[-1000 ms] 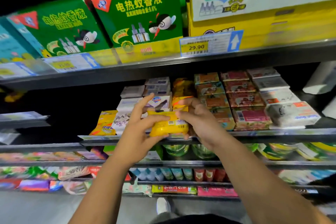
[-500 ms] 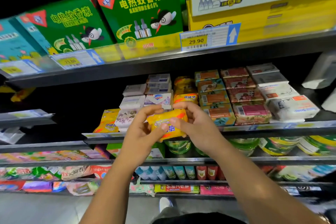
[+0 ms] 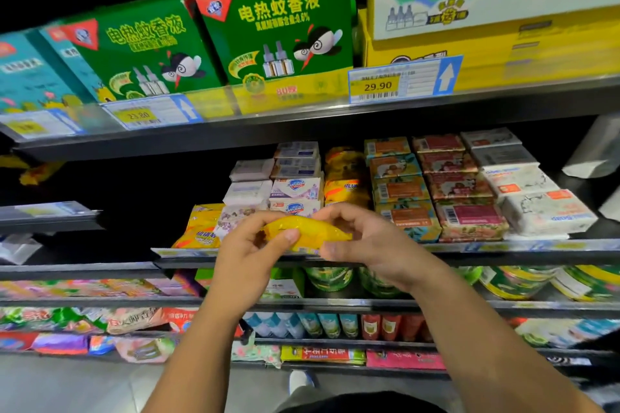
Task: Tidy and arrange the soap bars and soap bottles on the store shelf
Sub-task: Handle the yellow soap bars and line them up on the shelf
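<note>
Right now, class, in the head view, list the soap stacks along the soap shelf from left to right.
Yellow soap packets → white floral bars → white-and-blue bars → yellow stack → orange-and-teal boxes → red boxes → white wrapped bars.

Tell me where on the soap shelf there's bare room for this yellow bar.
Free: the dark stretch left of the yellow soap packet. Crowded: white stacks through the white wrapped bars. Both hands hold the yellow bar.

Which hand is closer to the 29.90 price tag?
Right. The right hand sits almost straight below the tag; the left hand is lower-left, farther off. Both hold the yellow soap.
</note>
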Available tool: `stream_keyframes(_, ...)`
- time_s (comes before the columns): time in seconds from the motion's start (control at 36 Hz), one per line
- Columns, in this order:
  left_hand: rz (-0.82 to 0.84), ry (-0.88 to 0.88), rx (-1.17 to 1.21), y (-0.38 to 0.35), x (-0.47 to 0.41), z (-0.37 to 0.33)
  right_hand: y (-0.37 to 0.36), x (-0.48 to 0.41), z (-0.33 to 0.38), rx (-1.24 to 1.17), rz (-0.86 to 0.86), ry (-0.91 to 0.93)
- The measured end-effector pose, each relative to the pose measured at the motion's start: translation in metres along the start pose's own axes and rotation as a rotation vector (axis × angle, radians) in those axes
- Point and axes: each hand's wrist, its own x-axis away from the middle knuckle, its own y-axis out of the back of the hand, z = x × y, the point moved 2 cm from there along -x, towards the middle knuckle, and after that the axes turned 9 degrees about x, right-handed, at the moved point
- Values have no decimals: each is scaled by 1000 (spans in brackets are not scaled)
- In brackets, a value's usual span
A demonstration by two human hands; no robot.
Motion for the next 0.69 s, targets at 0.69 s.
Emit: stream_keyframes(0.69, 93, -104, -121, 1, 3, 8, 5, 7, -4, -73, -62, 38)
